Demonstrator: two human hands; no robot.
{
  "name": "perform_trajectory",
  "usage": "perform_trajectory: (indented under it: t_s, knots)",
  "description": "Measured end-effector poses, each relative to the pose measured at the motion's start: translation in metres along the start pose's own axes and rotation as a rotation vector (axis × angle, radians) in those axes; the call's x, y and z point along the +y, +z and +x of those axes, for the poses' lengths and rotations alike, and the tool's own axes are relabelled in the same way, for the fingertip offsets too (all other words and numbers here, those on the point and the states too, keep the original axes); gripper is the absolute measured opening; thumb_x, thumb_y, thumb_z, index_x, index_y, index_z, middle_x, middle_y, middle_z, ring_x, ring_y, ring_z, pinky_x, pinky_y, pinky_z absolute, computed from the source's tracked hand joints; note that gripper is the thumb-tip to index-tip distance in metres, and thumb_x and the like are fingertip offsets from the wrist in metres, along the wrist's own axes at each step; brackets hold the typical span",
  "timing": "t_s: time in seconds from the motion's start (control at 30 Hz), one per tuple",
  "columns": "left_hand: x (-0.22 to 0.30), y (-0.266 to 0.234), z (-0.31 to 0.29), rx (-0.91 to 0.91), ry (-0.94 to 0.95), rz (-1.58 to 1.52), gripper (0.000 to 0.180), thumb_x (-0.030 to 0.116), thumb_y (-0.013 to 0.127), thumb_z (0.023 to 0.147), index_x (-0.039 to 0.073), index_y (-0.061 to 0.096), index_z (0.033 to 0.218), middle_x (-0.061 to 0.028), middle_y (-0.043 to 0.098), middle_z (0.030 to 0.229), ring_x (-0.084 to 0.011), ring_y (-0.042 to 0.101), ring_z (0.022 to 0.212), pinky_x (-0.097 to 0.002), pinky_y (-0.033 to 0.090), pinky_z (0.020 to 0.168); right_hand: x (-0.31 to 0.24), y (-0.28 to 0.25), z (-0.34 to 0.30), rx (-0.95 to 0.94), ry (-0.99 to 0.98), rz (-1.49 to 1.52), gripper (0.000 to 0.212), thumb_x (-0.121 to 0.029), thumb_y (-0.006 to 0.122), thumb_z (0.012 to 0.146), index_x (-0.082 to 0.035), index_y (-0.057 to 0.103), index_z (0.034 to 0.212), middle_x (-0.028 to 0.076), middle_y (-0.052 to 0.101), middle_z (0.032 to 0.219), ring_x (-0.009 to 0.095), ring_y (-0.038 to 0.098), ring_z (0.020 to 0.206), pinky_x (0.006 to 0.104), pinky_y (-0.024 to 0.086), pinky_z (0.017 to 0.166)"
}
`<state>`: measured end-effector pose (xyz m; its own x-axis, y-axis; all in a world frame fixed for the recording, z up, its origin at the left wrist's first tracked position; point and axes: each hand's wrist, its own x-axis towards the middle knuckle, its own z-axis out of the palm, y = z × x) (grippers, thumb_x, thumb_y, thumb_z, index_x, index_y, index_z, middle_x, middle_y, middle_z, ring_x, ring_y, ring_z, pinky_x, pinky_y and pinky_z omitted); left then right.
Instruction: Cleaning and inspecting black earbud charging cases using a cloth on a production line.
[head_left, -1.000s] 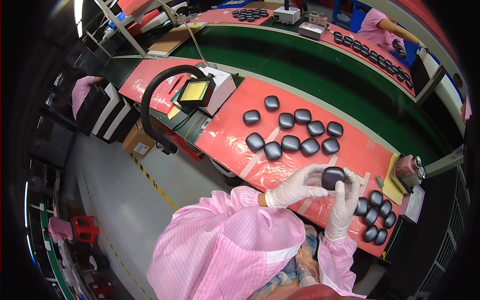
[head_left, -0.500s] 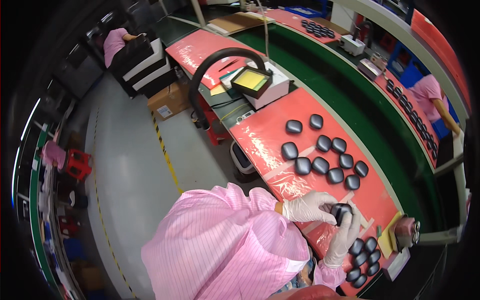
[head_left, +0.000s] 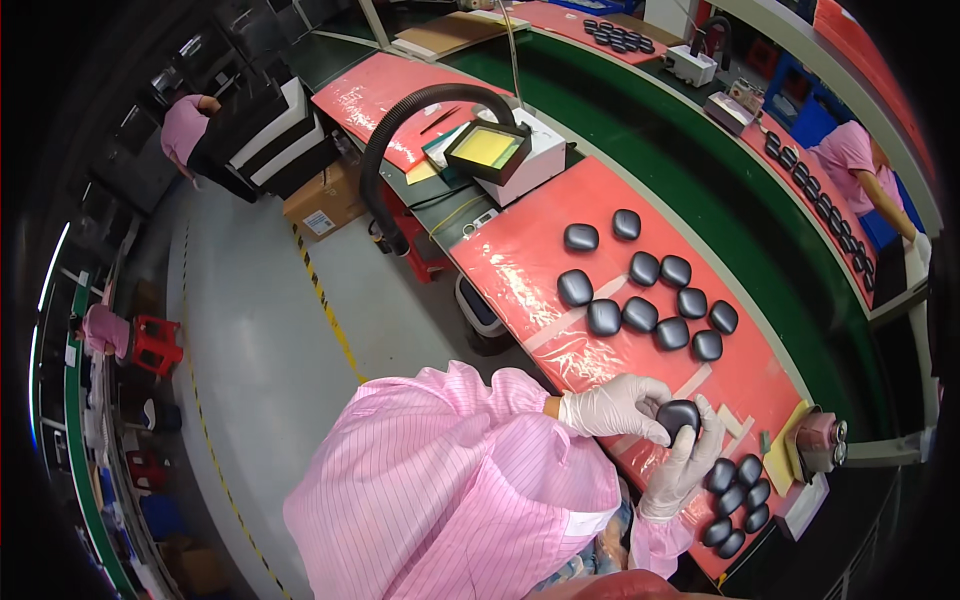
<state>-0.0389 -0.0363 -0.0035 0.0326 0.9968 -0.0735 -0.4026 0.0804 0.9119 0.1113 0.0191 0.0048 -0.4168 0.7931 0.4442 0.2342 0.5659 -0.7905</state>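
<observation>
Between my two white-gloved hands is a dark, glossy, rounded-square case [head_left: 679,418], held above the red-covered bench [head_left: 560,350]. My left hand [head_left: 618,408] pinches it from the left with thumb and fingers. From the right and below, the fingers of my right hand [head_left: 690,465] are closed on the same case. Several like cases [head_left: 640,314] lie spread over the bench beyond my hands. A tight cluster of more cases [head_left: 732,497] sits close to my right wrist.
A bent black hose [head_left: 385,130] arches beside a white box unit with a yellow-topped tray [head_left: 488,148]. At the right stand a pinkish container [head_left: 820,440] and yellow sheets [head_left: 785,455]. A green conveyor [head_left: 650,170] runs behind the bench. Co-workers [head_left: 850,170] in pink stand around.
My view has shifted slightly. The case stays in both hands, turned so that its smooth face shows more. A far-left co-worker now stands more upright beside the black stack.
</observation>
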Motion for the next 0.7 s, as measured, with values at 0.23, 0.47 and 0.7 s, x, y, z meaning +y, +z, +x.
perform_trajectory:
  t_s: [0.23, 0.47, 0.7]
  knots:
    - [-0.008, -0.007, -0.005, -0.008, 0.008, -0.037, 0.028, 0.009, 0.077, 0.078, 0.002, 0.059, 0.098, -0.0022, 0.063, 0.084, -0.0075, 0.060, 0.076, -0.0231, 0.047, 0.064, 0.005, 0.004, -0.002, -0.049, 0.163, 0.108, 0.038, -0.024, 0.038, 0.097, 0.005, 0.057, 0.112, 0.013, 0.059, 0.112, 0.022, 0.055, 0.103, 0.0335, 0.041, 0.093]
    - [-0.013, -0.016, -0.010, 0.005, -0.007, -0.035, 0.032, 0.007, 0.078, 0.077, 0.002, 0.059, 0.102, -0.0011, 0.063, 0.090, -0.0081, 0.060, 0.084, -0.0245, 0.049, 0.072, 0.007, 0.011, 0.000, -0.017, 0.047, 0.051, 0.033, -0.023, 0.052, 0.086, 0.001, 0.060, 0.107, 0.015, 0.056, 0.097, 0.029, 0.053, 0.092, 0.0402, 0.041, 0.084]
    - [-0.013, -0.016, -0.016, 0.026, 0.010, -0.086, 0.037, 0.003, 0.079, 0.073, 0.002, 0.059, 0.104, -0.0021, 0.063, 0.094, -0.0098, 0.061, 0.088, -0.0258, 0.051, 0.078, -0.006, 0.012, -0.002, -0.054, -0.242, -0.108, 0.034, -0.018, 0.051, 0.083, 0.001, 0.060, 0.109, 0.015, 0.056, 0.100, 0.030, 0.052, 0.096, 0.0410, 0.040, 0.089]
